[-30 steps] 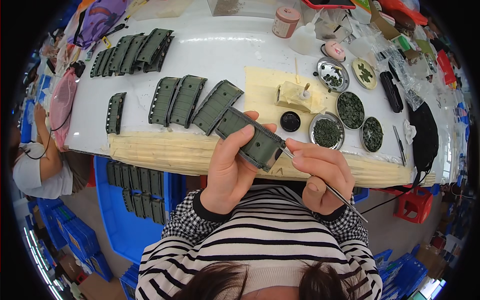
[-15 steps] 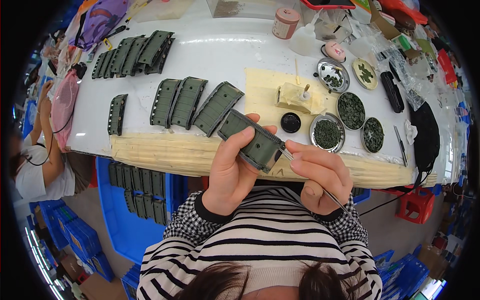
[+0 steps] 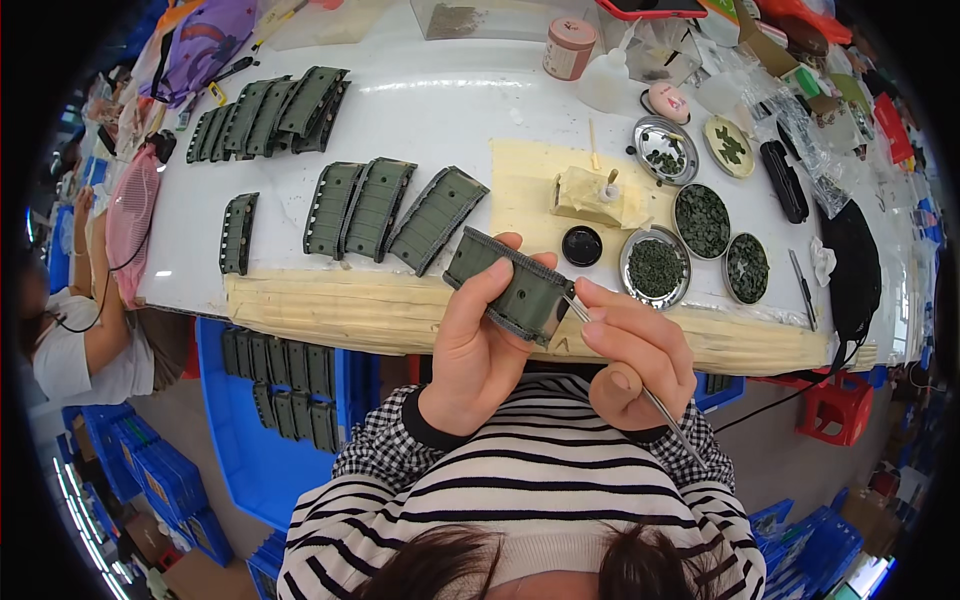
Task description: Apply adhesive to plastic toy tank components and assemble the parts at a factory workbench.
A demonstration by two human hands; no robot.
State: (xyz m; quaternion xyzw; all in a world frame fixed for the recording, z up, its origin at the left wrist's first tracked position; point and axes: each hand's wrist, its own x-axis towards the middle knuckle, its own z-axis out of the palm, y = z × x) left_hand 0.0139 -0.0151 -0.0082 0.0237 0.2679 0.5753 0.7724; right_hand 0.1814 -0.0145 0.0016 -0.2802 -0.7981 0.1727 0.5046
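My left hand [image 3: 474,345] grips a dark green, curved, ribbed panel [image 3: 500,290] with a small round hole, fingers behind it and thumb on its face. My right hand [image 3: 640,365] is closed around slim metal tweezers [image 3: 660,408], tilted so that their tip touches the panel's right end. A patterned patch shows at that end. Similar curved panels stand on the table beyond my left hand: a leaning one [image 3: 437,220], two close together [image 3: 378,210] and a lone one [image 3: 238,234]. Right of the held panel sits a small black-filled dish [image 3: 582,245].
Round tins of green bits [image 3: 655,268], [image 3: 702,220] and an oval tin [image 3: 746,268] stand at the right. A taped block [image 3: 600,196] sits behind. More panels [image 3: 270,112] cluster at far left. A blue crate [image 3: 232,440] holds panels below the padded table edge [image 3: 400,315]. Another person [image 3: 80,320] is at left.
Both hands stay in nearly the same place, with the panel shifted very slightly. The tweezers' tip remains at the panel's right end. The whole view has moved a little.
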